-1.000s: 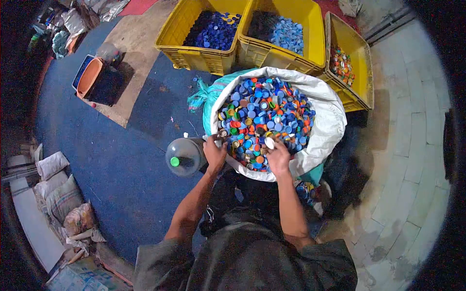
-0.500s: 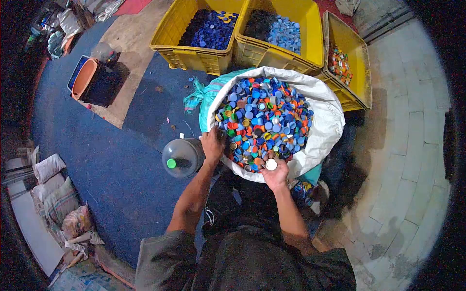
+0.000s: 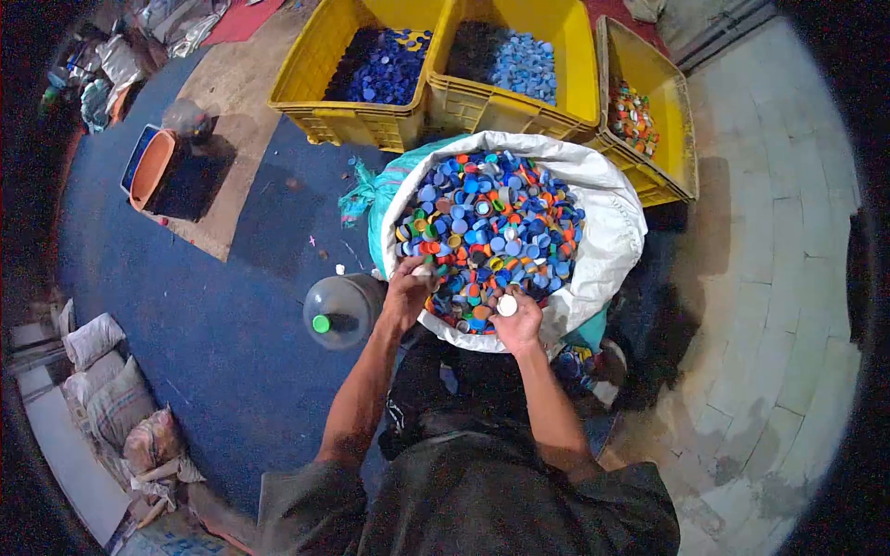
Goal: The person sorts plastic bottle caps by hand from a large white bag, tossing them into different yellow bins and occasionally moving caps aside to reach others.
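Observation:
A white woven sack (image 3: 607, 208) with a rolled-down rim stands in front of me, full of mixed plastic bottle caps (image 3: 496, 232), mostly blue with red, orange, green and yellow. At its near rim my right hand (image 3: 519, 324) is closed on a white bottle cap (image 3: 507, 305), its round face turned up. My left hand (image 3: 404, 295) is at the sack's left edge, fingers curled round a pale bottle cap (image 3: 424, 271) that is partly hidden by them. Just left of that hand lies a large clear plastic bottle (image 3: 348, 301) with a green cap.
Yellow crates stand beyond the sack: one with dark blue caps (image 3: 380, 69), one with light blue caps (image 3: 524, 69), one with orange and white caps (image 3: 633, 119). A teal bundle (image 3: 371, 195) touches the sack's left side. An orange tub (image 3: 153, 167) sits farther left.
My left hand has shifted slightly inward over the caps, and a pale cap now shows in its fingers. The right hand keeps its white cap. The whole view has shifted a little.

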Demonstrator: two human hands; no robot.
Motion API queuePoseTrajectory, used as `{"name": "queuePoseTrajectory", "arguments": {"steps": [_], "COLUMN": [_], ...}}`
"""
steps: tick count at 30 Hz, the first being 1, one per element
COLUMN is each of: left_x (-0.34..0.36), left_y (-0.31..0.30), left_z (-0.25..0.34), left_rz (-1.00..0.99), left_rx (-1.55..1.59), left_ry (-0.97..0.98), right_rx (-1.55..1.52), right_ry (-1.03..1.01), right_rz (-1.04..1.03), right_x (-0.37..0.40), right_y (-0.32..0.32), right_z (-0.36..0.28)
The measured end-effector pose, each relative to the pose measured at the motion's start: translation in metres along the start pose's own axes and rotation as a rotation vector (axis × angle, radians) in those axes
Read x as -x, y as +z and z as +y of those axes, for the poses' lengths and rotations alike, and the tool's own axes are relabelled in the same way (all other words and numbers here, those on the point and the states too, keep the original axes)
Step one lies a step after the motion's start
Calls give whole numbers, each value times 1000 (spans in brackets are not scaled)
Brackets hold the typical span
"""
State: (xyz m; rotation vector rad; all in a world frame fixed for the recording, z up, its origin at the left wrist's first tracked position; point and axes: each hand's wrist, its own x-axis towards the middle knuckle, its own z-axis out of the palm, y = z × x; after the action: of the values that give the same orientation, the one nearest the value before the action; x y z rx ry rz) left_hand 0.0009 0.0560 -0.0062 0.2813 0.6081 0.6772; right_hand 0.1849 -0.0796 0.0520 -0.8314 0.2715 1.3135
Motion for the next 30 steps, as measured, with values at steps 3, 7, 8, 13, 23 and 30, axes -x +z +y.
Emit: {"name": "queuePoseTrajectory", "arguments": {"steps": [3,7,8,13,23,30], "left_x": [7,9,13,12,19,25], "left_y": [13,26,36,9,12,32], "left_z": [-1,-11,-14,-37,-60,-60], "left_rz": [16,202,241,26,200,214], "left_rx": [101,-40,-37,-142,-241,-287], "left_ry": [-52,-159,-130,-230,-294,-275], "right_rx": [7,241,580,1355,1720,1844], "right_ry": [-84,-124,-358,-830,-585,-371], "right_rz": [85,317,324,459,572,536], "right_x": [-11,-14,-30,-62,-78,-82], "right_y": [-13,-18,-45,-73,-50,-52], "right_z": [-4,-32,-35,-66,-98,-99]}}
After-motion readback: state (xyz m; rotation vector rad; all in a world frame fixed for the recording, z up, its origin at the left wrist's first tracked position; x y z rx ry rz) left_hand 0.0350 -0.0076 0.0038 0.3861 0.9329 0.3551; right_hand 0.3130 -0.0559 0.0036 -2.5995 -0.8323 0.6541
